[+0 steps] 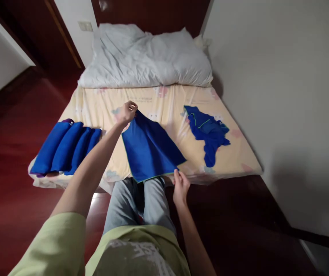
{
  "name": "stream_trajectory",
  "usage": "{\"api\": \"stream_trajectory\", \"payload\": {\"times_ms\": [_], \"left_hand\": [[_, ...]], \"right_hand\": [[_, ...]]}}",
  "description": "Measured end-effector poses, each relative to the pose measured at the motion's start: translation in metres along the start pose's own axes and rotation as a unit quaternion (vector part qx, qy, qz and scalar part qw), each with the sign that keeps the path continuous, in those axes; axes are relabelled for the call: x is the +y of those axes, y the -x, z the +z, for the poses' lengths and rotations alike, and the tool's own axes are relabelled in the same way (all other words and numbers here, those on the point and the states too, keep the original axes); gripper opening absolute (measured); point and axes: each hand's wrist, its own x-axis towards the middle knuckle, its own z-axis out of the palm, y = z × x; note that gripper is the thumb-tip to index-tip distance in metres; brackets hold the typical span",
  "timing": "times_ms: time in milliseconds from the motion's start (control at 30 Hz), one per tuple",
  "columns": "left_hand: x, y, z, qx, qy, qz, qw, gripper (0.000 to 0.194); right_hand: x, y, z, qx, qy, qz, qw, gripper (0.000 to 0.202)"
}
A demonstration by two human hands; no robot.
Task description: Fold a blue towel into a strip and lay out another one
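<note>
A blue towel (pixel 153 147) with green edging is stretched slantwise between my hands over the front part of the bed. My left hand (pixel 129 111) is closed on its far corner, lifting it a little above the sheet. Near the bed's front edge, my right hand (pixel 181 186) pinches the near edge by the right corner. The near left corner hangs in front of my legs. To the left lie several rolled blue towels (pixel 62 147) side by side. A crumpled pile of blue cloth (pixel 207 130) with green edging rests on the right.
The bed (pixel 236 161) has a pale yellow patterned sheet. A bunched white quilt (pixel 150 57) lies across its far end, against a dark headboard (pixel 153 13). A wall (pixel 291 96) runs along the right. Dark red floor (pixel 6 153) shows at the left.
</note>
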Motion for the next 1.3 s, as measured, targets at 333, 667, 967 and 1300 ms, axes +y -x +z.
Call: {"api": "stream_trajectory", "payload": {"times_ms": [333, 667, 967, 1300], "left_hand": [[0.117, 0.081, -0.137, 0.052, 0.093, 0.076, 0.991, 0.029], [0.133, 0.118, -0.204, 0.159, 0.098, 0.121, 0.975, 0.044], [0.149, 0.139, -0.217, 0.209, 0.171, 0.110, 0.957, 0.057], [0.158, 0.146, -0.215, 0.202, 0.158, 0.112, 0.960, 0.057]], "right_hand": [[-0.165, -0.100, -0.014, -0.014, 0.037, -0.283, 0.958, 0.052], [-0.267, -0.104, 0.020, -0.089, -0.020, -0.345, 0.934, 0.054], [-0.286, -0.082, 0.021, -0.123, -0.013, -0.347, 0.929, 0.049], [-0.292, -0.078, 0.006, -0.131, -0.043, -0.356, 0.924, 0.049]]}}
